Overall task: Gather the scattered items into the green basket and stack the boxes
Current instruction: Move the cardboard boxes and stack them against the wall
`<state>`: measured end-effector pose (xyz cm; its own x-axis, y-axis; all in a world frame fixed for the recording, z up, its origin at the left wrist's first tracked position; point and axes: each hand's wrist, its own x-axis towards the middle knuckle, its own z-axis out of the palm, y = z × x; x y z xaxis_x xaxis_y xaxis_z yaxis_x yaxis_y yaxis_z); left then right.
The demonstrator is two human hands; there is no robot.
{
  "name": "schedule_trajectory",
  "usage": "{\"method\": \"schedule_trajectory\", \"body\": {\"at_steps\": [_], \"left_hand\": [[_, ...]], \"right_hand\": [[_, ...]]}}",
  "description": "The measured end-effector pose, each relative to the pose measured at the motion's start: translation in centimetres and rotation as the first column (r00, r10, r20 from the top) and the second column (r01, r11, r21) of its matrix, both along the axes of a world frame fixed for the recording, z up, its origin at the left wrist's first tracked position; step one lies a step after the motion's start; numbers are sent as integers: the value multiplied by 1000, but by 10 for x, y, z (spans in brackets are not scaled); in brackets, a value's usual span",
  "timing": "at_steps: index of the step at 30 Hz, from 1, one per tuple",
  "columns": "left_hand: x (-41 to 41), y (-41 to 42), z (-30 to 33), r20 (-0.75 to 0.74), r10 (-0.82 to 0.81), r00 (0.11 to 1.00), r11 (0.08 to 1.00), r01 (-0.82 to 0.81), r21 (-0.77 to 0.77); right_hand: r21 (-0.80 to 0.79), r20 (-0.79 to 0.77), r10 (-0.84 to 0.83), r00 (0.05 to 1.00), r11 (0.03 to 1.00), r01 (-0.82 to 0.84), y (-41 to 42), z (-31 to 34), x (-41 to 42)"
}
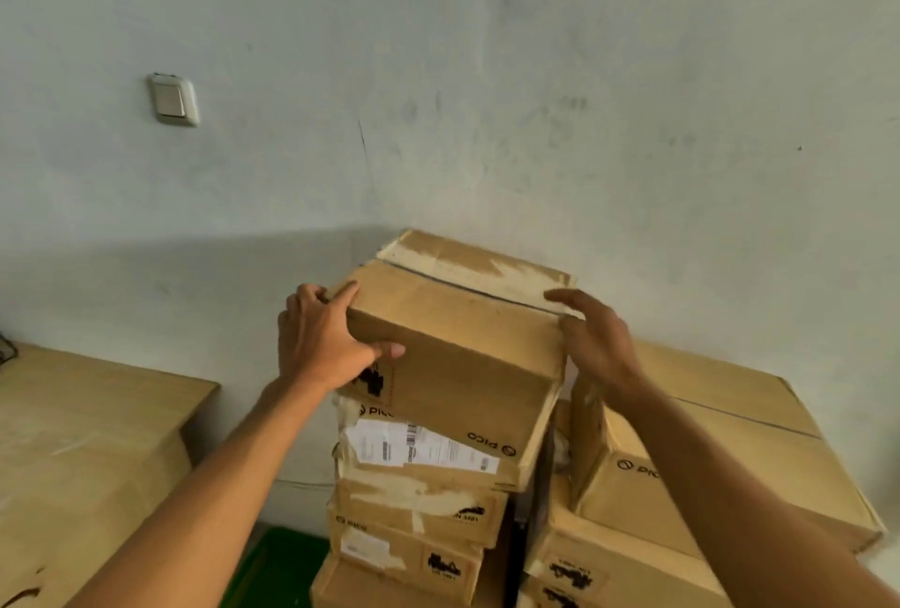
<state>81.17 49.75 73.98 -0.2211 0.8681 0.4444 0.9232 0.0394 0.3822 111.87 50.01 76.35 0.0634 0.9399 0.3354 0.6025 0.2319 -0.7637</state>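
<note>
Two hands: left hand [327, 339] grips top cardboard box [453, 364] at its left corner; right hand [596, 339] presses flat on its right side.
Stack: box stack [414, 510] beneath.

Tan top box [453, 354] with black print; green basket [277, 568]; pale wall [487, 71]

Storage corner of a plain room: stacked cardboard shipping boxes [419, 500] below and between the hands, more cartons [721, 461] right of them, scuffed bare wall [487, 71] beyond, light switch [173, 99] upper left
</note>
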Motion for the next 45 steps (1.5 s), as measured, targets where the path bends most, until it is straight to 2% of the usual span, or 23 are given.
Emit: {"method": "schedule_trajectory", "body": {"at_steps": [2,4,7,12,17,21,25,29,34,41,45], "left_hand": [[1,14,-13,60,-21,998,999,18,48],[-2,27,-25,76,-80,994,988,68,141],[-9,36,-46,23,-110,994,955,99,280],[-15,42,-66,-132,-194,972,860,234,454],[-9,44,-62,-256,-265,930,831,355,428],[-6,49,-69,-288,-262,921,835,366,412],[-5,59,-75,-317,-209,925,840,336,426],[0,71,-71,-359,-148,922,860,299,414],[2,71,-74,-331,-202,922,871,324,370],[-6,49,-88,-401,-283,871,895,391,217],[-9,42,-98,-446,-296,845,921,377,102]], "right_hand": [[21,-19,-55,998,998,55,4,-18,-14],[79,73,-139,988,988,133,7,-28,-21],[258,196,-293,936,936,239,6,-33,-31],[442,379,-365,851,879,180,-9,-45,-46],[573,498,-462,734,810,121,-27,-81,-71],[521,586,-469,660,843,136,-20,-111,-80],[470,651,-457,606,870,152,2,-113,-69],[365,680,-387,623,915,170,21,-101,-57],[335,693,-382,612,922,197,19,-100,-60],[307,654,-402,641,915,261,-3,-102,-77],[227,684,-344,643,938,260,-14,-128,-84]]}}
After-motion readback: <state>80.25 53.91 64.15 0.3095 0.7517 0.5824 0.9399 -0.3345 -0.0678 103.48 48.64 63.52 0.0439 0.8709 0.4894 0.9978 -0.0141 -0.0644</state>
